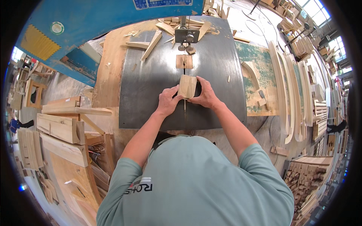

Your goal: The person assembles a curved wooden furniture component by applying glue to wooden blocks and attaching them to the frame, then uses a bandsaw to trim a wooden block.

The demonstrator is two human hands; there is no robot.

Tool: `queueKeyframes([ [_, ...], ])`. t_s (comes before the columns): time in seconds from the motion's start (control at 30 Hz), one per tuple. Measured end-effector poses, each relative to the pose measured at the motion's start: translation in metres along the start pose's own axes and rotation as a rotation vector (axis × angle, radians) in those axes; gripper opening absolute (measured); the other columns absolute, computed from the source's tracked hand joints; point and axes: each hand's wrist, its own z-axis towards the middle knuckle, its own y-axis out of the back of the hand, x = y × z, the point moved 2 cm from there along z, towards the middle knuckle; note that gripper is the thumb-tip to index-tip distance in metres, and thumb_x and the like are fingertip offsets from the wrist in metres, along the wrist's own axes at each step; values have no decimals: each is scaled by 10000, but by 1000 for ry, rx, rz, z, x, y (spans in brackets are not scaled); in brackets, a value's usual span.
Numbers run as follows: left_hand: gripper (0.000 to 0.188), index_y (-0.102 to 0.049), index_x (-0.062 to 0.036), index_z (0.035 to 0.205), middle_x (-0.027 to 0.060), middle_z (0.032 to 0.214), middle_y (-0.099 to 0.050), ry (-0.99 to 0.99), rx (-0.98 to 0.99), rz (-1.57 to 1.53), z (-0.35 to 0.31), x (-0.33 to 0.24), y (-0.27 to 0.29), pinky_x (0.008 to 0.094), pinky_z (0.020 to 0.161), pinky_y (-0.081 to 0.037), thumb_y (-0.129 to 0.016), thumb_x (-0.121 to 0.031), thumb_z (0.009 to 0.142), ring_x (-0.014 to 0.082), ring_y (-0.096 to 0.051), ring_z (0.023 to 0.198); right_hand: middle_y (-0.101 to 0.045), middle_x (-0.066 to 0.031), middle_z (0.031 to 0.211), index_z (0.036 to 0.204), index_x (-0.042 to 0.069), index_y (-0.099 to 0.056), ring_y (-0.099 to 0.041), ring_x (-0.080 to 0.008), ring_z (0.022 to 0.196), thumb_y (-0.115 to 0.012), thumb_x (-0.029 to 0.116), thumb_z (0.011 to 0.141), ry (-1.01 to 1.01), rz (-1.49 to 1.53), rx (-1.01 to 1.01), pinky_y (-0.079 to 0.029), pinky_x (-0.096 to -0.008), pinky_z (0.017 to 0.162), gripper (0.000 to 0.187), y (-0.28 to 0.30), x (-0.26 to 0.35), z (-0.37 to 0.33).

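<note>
A small pale wooden block (187,86) with lines along its top rests on the dark metal table (151,90) of a band saw. My left hand (168,101) grips its left side near the front corner, thumb against the near edge. From the right, my right hand (206,94) holds it, one finger at the far corner and the thumb at the near one. Just beyond the block lies a square wooden insert (180,61) with a dark slit. Above that hangs the blade guide (187,36). The blade itself is hard to make out.
The saw's blue frame (102,19) arches over the far left. Offcuts (152,44) lie behind the guide. A green-stained board (249,52) on the right carries a curved wood piece and a hammer-like tool. Long curved strips (282,86) and stacked timber (56,128) stand at the sides.
</note>
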Motion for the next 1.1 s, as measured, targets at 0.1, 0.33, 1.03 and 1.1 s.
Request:
queueKeyframes([
  [0.1,495,-629,-69,1307,130,1226,-682,-30,-51,14,17,4,-1,412,970,-493,-722,-252,857,323,-624,1099,-448,-210,1419,1468,7,-339,-405,-365,1348,-920,320,583,3,16,8,-361,-432,1141,1103,8,0,17],
  [0.33,495,-634,-67,1301,137,1231,-679,-8,-12,6,51,14,-6,410,975,-493,-723,-256,852,328,-633,1092,-467,-227,1396,1457,-16,-349,-426,-368,1335,-915,330,578,-1,-1,-23,-367,-429,1136,1100,16,-11,46],
  [1.03,508,-640,-62,1284,159,1203,-681,9,-28,31,75,27,-7,419,964,-493,-740,-296,845,333,-630,1091,-507,-235,1349,1435,-38,-382,-462,-372,1299,-920,291,554,-8,36,-5,-391,-427,1115,1084,22,-12,75],
  [1.1,504,-632,-61,1296,163,1207,-678,18,-16,40,76,28,-7,411,976,-486,-731,-286,855,329,-629,1100,-509,-235,1346,1434,-39,-382,-467,-373,1294,-922,287,550,-7,36,-3,-396,-430,1110,1087,23,-13,76],
])
